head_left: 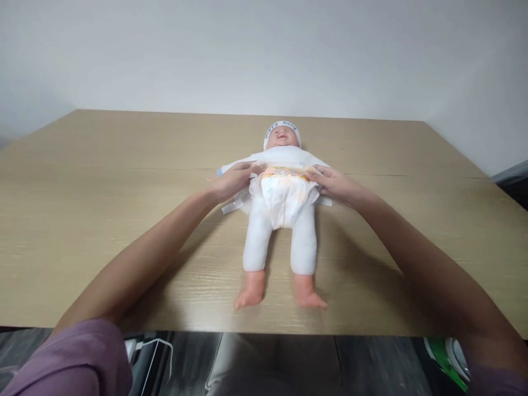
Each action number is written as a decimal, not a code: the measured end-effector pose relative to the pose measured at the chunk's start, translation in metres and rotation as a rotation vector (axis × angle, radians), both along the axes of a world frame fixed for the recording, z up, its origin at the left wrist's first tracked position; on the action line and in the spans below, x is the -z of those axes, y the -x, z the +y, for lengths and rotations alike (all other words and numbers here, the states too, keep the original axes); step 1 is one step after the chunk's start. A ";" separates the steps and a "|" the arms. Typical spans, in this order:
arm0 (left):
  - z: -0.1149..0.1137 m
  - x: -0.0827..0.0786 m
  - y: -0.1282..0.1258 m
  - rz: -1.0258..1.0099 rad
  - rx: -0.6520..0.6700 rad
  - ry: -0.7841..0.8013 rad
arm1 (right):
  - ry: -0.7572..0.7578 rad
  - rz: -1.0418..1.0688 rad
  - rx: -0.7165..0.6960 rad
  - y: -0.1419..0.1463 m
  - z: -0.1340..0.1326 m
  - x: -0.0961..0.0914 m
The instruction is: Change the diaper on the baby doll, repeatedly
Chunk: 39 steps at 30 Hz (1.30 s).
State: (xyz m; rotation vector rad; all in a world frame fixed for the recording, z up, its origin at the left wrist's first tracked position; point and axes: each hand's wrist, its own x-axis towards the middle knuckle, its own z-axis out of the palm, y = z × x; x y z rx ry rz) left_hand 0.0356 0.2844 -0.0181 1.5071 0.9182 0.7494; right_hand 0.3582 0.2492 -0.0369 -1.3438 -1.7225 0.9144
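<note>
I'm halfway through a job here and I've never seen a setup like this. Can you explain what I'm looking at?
There's no machine here: a person works with two bare hands, and the single picture comes from a camera on their head, looking forward and down. On the wooden table a doll lies on its back, feet toward the camera, wearing a lettered cap. A diaper covers its hips. The left hand and right hand have their fingers on its upper corners; whether they pinch or only press is hard to tell. Pale side strips stick out below both hands.
</note>
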 end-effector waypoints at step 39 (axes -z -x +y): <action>-0.056 -0.030 -0.093 0.792 -0.055 -0.928 | 0.038 -0.486 0.386 -0.029 -0.076 0.020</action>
